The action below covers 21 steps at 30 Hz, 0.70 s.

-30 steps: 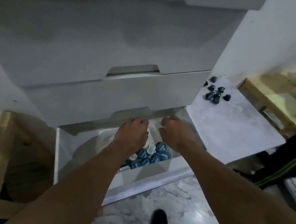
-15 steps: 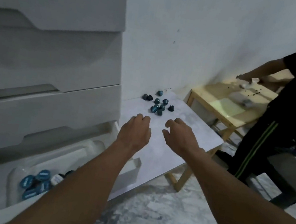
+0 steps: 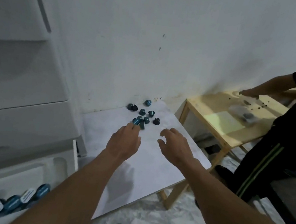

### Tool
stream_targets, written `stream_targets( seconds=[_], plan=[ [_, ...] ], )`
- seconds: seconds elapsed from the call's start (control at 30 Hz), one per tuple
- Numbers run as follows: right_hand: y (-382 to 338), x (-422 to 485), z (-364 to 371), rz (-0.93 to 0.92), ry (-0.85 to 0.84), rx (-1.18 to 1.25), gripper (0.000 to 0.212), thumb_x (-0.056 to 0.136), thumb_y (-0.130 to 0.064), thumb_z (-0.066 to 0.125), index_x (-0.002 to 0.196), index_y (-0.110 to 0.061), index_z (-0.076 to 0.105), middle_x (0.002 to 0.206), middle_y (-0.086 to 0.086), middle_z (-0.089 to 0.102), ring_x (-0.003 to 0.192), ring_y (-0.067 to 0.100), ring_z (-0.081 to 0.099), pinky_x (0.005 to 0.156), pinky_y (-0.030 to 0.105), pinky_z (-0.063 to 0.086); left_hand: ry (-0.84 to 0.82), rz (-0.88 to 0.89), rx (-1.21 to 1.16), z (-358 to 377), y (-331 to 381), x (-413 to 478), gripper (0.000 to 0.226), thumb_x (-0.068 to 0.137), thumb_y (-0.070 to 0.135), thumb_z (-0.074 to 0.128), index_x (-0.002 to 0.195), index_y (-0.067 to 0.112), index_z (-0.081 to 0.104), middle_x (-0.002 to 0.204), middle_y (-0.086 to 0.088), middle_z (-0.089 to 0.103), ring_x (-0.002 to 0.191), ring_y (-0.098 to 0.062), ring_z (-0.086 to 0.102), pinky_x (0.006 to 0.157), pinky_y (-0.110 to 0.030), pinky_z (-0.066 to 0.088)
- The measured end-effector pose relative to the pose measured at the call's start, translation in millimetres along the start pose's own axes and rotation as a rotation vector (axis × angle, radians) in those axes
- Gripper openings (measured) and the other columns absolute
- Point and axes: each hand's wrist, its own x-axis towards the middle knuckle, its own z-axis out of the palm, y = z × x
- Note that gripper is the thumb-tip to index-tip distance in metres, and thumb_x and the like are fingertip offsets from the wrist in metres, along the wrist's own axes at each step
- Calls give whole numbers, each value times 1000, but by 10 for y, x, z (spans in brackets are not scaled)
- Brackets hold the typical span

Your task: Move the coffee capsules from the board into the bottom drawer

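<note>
Several dark blue coffee capsules lie in a loose cluster at the far end of the pale marble-look board, near the wall. My left hand reaches over the board, its fingertips touching the nearest capsules. My right hand hovers just right of it, fingers spread and curled, holding nothing. At lower left the white bottom drawer stands pulled out, with several blue and white capsules piled inside; my left forearm hides part of it.
A white chest of drawers fills the left side. Right of the board stands a low wooden table, where another person in dark clothes handles small items. The floor below is marbled tile.
Both hands left the bottom drawer, swung right and travelled forward over the board to the capsule cluster. The view turned from the drawer to the board.
</note>
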Motion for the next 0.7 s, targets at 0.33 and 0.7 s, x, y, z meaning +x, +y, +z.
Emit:
stream_targets(
  seconds=[0.33, 0.7],
  plan=[
    [295, 1377, 673, 39, -175, 117, 35, 93, -28, 59, 126, -20, 53, 136, 2, 51, 113, 21, 57, 97, 32, 47, -74, -35, -64, 755, -477, 1311, 25, 94, 18, 47, 119, 12, 52, 114, -6, 56, 101, -22, 56, 84, -30, 47],
    [553, 2181, 1375, 28, -453, 148, 41, 91, -21, 57, 132, -22, 49, 131, 7, 48, 112, 25, 52, 97, 34, 44, -168, -61, -258, 1417, -1002, 1896, 36, 84, 4, 64, 119, 6, 56, 120, -9, 55, 107, -24, 57, 92, -31, 47]
  ],
)
